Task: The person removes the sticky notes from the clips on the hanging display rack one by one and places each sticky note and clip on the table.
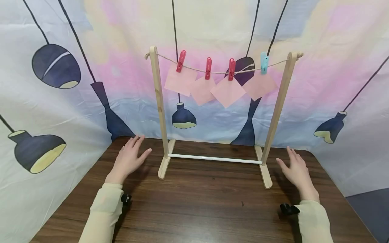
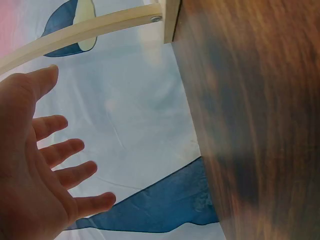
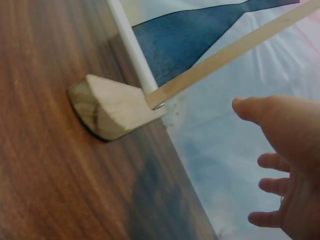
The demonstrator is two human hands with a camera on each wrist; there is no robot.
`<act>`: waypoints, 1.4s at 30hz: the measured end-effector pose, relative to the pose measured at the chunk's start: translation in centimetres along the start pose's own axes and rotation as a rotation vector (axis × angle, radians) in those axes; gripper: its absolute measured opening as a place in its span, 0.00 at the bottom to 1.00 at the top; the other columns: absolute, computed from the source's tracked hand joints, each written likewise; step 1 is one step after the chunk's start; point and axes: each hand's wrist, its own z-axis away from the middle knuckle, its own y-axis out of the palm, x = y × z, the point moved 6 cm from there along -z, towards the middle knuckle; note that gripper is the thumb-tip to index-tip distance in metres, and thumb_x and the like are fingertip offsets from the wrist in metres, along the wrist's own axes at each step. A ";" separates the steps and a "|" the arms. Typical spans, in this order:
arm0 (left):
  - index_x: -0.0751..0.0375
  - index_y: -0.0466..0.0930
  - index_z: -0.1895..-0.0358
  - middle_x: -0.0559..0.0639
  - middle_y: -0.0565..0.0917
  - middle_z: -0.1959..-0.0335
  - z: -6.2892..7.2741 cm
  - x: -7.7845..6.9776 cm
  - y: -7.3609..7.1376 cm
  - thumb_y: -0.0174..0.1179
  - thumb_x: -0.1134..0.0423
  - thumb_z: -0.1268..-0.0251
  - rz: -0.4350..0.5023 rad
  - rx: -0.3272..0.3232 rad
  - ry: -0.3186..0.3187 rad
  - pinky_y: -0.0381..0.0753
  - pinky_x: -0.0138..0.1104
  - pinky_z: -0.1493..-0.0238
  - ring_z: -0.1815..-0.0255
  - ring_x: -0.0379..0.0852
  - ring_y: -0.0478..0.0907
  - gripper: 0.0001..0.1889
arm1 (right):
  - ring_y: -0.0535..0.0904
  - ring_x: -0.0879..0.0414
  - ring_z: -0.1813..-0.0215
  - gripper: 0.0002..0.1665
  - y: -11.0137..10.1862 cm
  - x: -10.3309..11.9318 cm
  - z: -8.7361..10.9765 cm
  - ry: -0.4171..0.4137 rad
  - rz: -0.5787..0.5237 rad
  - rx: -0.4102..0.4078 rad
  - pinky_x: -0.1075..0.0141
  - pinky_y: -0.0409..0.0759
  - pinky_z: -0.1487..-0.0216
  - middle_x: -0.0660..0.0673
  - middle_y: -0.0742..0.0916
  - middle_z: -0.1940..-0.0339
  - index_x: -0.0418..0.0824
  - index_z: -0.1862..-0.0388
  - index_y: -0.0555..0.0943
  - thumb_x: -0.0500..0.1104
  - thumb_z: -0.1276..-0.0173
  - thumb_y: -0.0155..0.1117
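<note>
A wooden stand [image 1: 161, 101] rises from the table, with a string [image 1: 194, 69] tied between its two posts. Several pink paper squares [image 1: 228, 91] hang from it, pinned by red clothespins [image 1: 208, 68] and one light blue clothespin [image 1: 264, 63] at the right. To the left of the stand is my left hand [image 1: 127, 162], fingers spread and holding nothing; the left wrist view shows its palm [image 2: 25, 165] beside the post. On the other side, my right hand [image 1: 296, 170] is held apart from the right foot [image 3: 117, 102] of the stand, fingers extended, nothing in it.
A white rod [image 1: 212, 158] joins the stand's feet low over the brown wooden table [image 1: 200, 209]. Behind it hangs a cloth backdrop [image 1: 127, 64] printed with dark lamps. Black straps with small devices [image 1: 288, 209] sit at both wrists.
</note>
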 end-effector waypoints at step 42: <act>0.59 0.72 0.29 0.59 0.80 0.39 -4.1 -8.6 -11.1 0.58 0.57 0.23 0.509 -0.400 0.154 0.77 0.55 0.42 0.41 0.58 0.79 0.24 | 0.73 0.61 0.33 0.25 -18.6 14.6 -1.9 -0.058 -0.583 -0.686 0.69 0.70 0.33 0.49 0.80 0.33 0.52 0.29 0.74 0.43 0.23 0.58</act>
